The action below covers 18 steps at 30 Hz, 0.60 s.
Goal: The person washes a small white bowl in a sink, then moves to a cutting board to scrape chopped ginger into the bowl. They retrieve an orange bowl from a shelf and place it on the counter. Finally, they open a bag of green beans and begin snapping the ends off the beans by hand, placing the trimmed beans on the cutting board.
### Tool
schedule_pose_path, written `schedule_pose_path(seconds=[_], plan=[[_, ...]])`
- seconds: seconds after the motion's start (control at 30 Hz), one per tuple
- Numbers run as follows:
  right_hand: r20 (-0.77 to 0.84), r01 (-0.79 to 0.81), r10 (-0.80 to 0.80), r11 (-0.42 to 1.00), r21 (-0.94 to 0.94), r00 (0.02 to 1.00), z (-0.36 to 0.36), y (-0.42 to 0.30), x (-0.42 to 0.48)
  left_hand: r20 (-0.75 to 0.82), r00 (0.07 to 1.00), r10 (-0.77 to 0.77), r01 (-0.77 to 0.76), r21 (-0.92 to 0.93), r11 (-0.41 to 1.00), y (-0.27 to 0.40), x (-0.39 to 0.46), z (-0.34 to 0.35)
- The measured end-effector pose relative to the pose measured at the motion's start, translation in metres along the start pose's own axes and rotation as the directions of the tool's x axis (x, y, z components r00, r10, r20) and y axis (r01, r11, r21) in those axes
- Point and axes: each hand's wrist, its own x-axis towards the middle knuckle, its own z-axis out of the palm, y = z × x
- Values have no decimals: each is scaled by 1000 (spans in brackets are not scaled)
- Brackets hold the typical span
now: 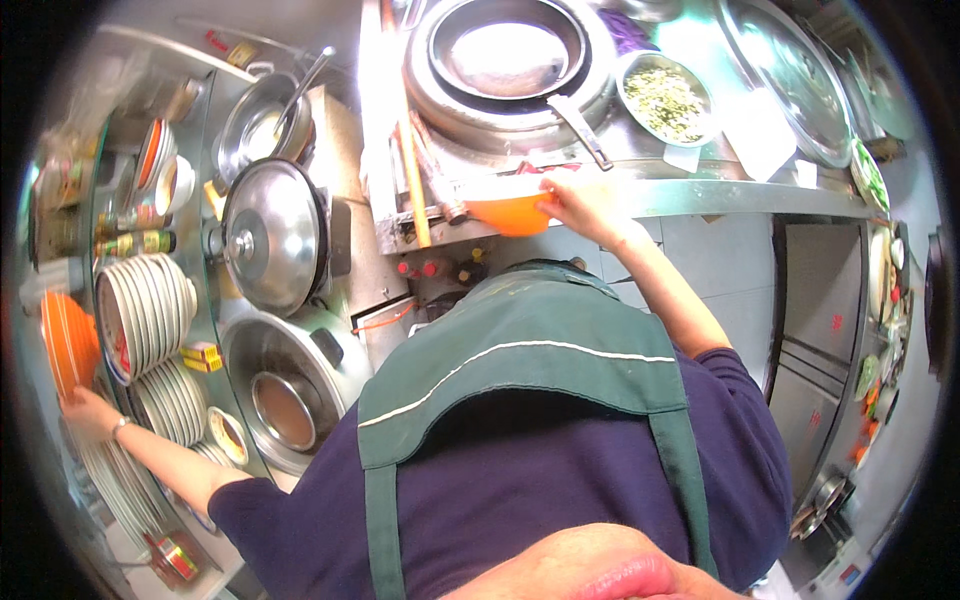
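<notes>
At the far left, my left hand (90,414) touches the lower edge of some orange bowls (69,337), nested together on the shelf beside stacked white plates (146,315). Its fingertips are small and blurred, so whether they grip is unclear. My right hand (581,202) pinches the rim of an orange bowl (510,214) at the front edge of the steel counter. Behind that bowl a black frying pan (506,52) rests on a wide round metal pan or rim. A steel bowl of chopped green pieces (666,97) stands to the right of the frying pan.
A lidded pot (271,236), an open pan with a ladle (262,127) and a large metal pot (281,375) line the left side. A wooden stick (409,157) lies by the counter's left end. Bottles with red caps (429,268) stand below. A large lid (795,82) lies right.
</notes>
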Motion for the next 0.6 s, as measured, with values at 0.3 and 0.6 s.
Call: schedule_pose_path(seconds=[0.3, 0.6], plan=[[-135, 96, -83, 991, 92, 987, -15, 21, -57, -160, 965, -209, 218, 44, 975, 68, -14, -49], [-115, -46, 61, 992, 121, 992, -72, 74, -137, 186, 946, -265, 307, -772, 556, 317, -28, -165]])
